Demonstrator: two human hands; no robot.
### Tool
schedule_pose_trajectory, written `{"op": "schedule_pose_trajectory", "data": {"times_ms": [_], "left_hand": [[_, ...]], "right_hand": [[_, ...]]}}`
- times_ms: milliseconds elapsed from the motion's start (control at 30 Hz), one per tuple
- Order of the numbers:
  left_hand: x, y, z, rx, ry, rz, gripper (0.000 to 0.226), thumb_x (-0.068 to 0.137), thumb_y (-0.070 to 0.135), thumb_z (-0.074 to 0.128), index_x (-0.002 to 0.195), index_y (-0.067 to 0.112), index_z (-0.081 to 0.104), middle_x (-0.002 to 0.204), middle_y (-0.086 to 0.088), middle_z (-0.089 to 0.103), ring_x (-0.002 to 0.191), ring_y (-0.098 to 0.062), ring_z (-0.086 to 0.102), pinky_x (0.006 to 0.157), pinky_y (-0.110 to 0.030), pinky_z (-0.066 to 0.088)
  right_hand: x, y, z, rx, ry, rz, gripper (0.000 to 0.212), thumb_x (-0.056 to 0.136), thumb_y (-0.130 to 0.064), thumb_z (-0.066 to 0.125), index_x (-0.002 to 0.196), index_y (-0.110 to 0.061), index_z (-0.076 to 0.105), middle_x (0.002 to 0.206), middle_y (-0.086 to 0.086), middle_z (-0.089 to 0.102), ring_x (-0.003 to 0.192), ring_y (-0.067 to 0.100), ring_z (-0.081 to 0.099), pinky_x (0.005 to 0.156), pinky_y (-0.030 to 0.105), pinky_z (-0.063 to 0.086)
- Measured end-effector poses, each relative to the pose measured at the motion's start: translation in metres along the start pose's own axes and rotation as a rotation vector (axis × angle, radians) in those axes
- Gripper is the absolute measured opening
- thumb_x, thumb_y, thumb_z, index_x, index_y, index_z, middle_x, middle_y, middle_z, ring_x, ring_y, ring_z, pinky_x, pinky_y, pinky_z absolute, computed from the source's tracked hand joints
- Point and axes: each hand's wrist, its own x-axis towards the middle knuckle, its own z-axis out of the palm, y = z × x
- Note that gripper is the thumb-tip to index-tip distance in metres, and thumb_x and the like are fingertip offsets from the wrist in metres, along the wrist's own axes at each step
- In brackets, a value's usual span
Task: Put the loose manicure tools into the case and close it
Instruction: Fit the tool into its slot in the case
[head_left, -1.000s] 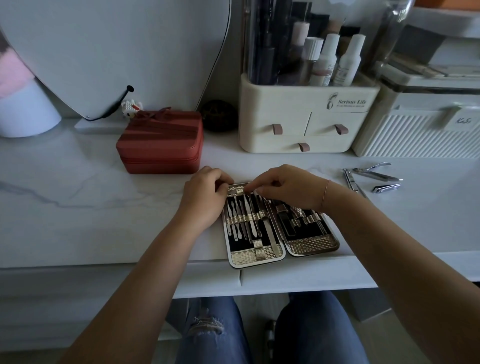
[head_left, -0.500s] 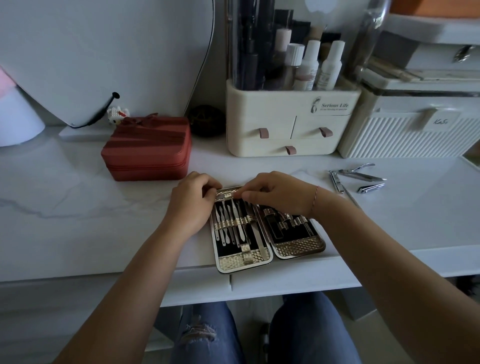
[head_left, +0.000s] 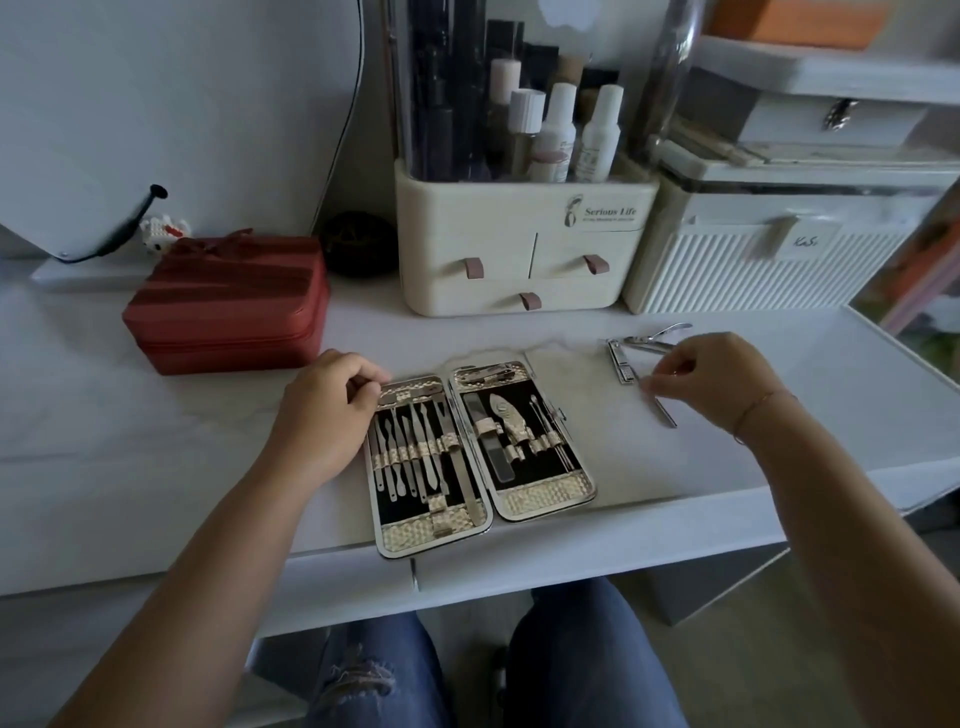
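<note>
The manicure case (head_left: 540, 501) lies open near the table's front edge, with metal tools strapped into both black-lined halves. My left hand (head_left: 324, 415) rests on its upper left corner, fingers curled over the rim. To the right of the case lie the loose tools: a thin metal tool (head_left: 665, 413), a nail clipper (head_left: 621, 362) and nippers (head_left: 657, 335). My right hand (head_left: 714, 379) hovers over them, and its fingertips pinch the upper end of the thin tool, which lies on the table.
A red zip box (head_left: 228, 301) stands behind my left hand. A cream cosmetics organiser (head_left: 519, 244) and a white ribbed box (head_left: 769, 260) line the back. A mirror (head_left: 156, 104) leans at the back left. My knees are under the table.
My right hand left the case's top edge and moved right to the loose tools. The right half of the case is now uncovered. My left hand stayed on the case's corner.
</note>
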Motion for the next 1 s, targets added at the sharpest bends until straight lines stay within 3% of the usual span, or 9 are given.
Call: {"op": "schedule_pose_trajectory", "data": {"times_ms": [67, 200, 333, 467, 567, 633, 733, 900, 1000], "left_hand": [[0.0, 0.001, 0.0, -0.002, -0.002, -0.004, 0.016, 0.087, 0.011, 0.057, 0.085, 0.025, 0.065, 0.092, 0.006, 0.059, 0.082, -0.009, 0.051, 0.071, -0.02, 0.032], [-0.001, 0.001, 0.001, 0.009, -0.002, -0.009, 0.015, 0.087, 0.011, 0.057, 0.087, 0.023, 0.066, 0.093, 0.004, 0.06, 0.082, -0.009, 0.051, 0.071, -0.02, 0.031], [-0.001, 0.002, 0.001, -0.003, 0.006, -0.006, 0.015, 0.086, 0.009, 0.058, 0.087, 0.022, 0.067, 0.093, 0.005, 0.06, 0.08, -0.007, 0.051, 0.066, -0.014, 0.029], [-0.001, 0.003, 0.001, -0.008, 0.009, -0.002, 0.016, 0.086, 0.009, 0.058, 0.086, 0.023, 0.066, 0.091, 0.006, 0.058, 0.077, -0.005, 0.05, 0.065, -0.011, 0.029], [-0.001, 0.002, 0.001, -0.006, 0.007, 0.003, 0.017, 0.086, 0.009, 0.058, 0.085, 0.023, 0.066, 0.091, 0.006, 0.059, 0.079, -0.006, 0.051, 0.068, -0.013, 0.03], [-0.001, 0.002, 0.001, -0.004, 0.008, 0.004, 0.016, 0.086, 0.009, 0.058, 0.084, 0.023, 0.065, 0.09, 0.007, 0.058, 0.077, -0.004, 0.05, 0.064, -0.008, 0.029], [0.0, 0.003, 0.001, 0.003, 0.001, -0.004, 0.016, 0.086, 0.009, 0.058, 0.084, 0.023, 0.065, 0.09, 0.005, 0.057, 0.078, -0.008, 0.05, 0.065, -0.014, 0.03], [-0.001, 0.004, 0.0, -0.031, -0.008, -0.003, 0.018, 0.086, 0.008, 0.057, 0.085, 0.024, 0.066, 0.092, 0.006, 0.058, 0.086, -0.01, 0.053, 0.076, -0.023, 0.035], [-0.001, 0.005, 0.0, -0.042, -0.009, -0.002, 0.018, 0.086, 0.008, 0.057, 0.085, 0.023, 0.066, 0.091, 0.005, 0.057, 0.087, -0.013, 0.053, 0.079, -0.026, 0.038]], "right_hand": [[-0.006, -0.002, 0.002, -0.063, -0.025, 0.026, 0.021, 0.072, -0.033, 0.076, 0.057, -0.023, 0.064, 0.059, -0.005, 0.054, 0.059, 0.011, 0.049, 0.053, 0.025, 0.033], [-0.008, -0.008, 0.001, -0.134, -0.07, 0.111, 0.026, 0.074, -0.023, 0.069, 0.051, -0.01, 0.066, 0.059, 0.014, 0.061, 0.059, 0.026, 0.054, 0.053, 0.027, 0.039], [-0.012, -0.017, 0.0, -0.172, -0.095, 0.168, 0.026, 0.064, -0.01, 0.057, 0.041, -0.01, 0.046, 0.046, 0.004, 0.04, 0.051, 0.024, 0.043, 0.046, 0.023, 0.027], [-0.016, -0.017, 0.003, -0.13, -0.057, 0.148, 0.032, 0.062, -0.011, 0.058, 0.038, -0.013, 0.038, 0.044, 0.002, 0.034, 0.047, 0.019, 0.034, 0.044, 0.024, 0.023], [-0.018, -0.011, 0.003, 0.009, 0.048, 0.09, 0.033, 0.069, -0.014, 0.059, 0.038, -0.01, 0.048, 0.038, 0.0, 0.043, 0.042, 0.014, 0.039, 0.043, 0.023, 0.026], [-0.019, -0.013, 0.002, 0.196, 0.037, 0.052, 0.023, 0.071, -0.011, 0.059, 0.049, -0.008, 0.062, 0.041, 0.001, 0.058, 0.038, 0.007, 0.046, 0.045, 0.021, 0.035], [-0.02, -0.029, 0.002, 0.548, -0.079, 0.014, 0.007, 0.077, 0.001, 0.059, 0.077, -0.004, 0.063, 0.051, 0.001, 0.067, 0.037, 0.004, 0.051, 0.042, 0.016, 0.041], [-0.024, -0.083, 0.014, 0.984, -0.399, -0.097, 0.037, 0.086, 0.003, 0.058, 0.119, -0.009, 0.046, 0.065, 0.011, 0.07, 0.055, 0.017, 0.066, 0.052, 0.021, 0.054], [-0.025, -0.117, 0.03, 1.031, -0.5, -0.14, 0.03, 0.096, -0.007, 0.047, 0.124, -0.013, 0.041, 0.067, 0.012, 0.069, 0.053, 0.018, 0.064, 0.053, 0.024, 0.055]]}}
